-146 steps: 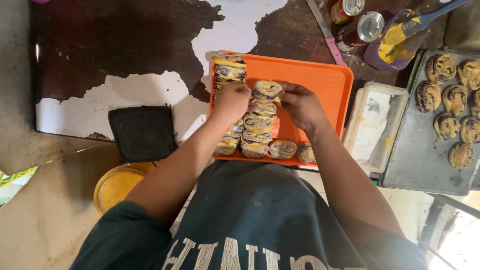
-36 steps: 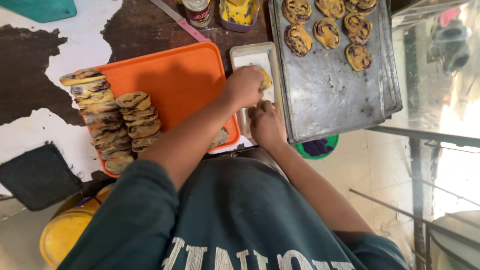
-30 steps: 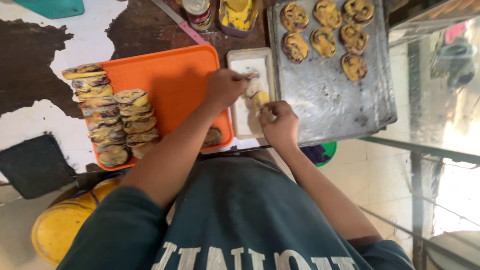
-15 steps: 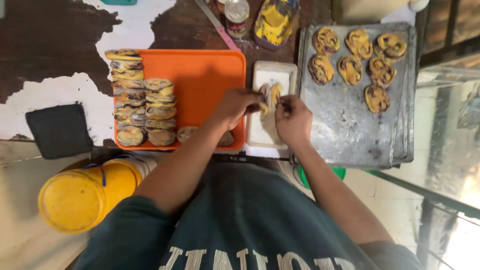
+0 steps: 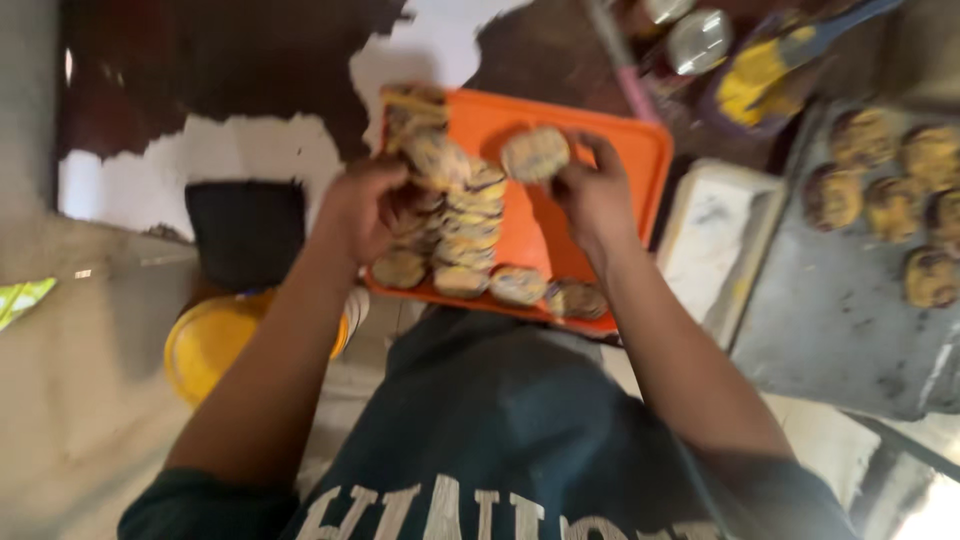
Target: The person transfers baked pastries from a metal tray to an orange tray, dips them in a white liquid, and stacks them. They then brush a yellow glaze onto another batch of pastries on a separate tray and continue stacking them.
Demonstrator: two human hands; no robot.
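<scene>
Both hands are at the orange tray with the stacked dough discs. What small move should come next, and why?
Probably the right hand should lift its dough disc clear of the orange tray. It pinches one disc apart from the stacks, while the left hand rests against them. The picture is blurred, so this is uncertain.

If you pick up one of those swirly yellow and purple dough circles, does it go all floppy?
Probably a little. The dough disc in the right hand keeps its round shape, so it seems soft but fairly firm. The discs on the orange tray stack flat, so they seem unlikely to roll. The picture is blurry, so stickiness is hard to judge.
</scene>
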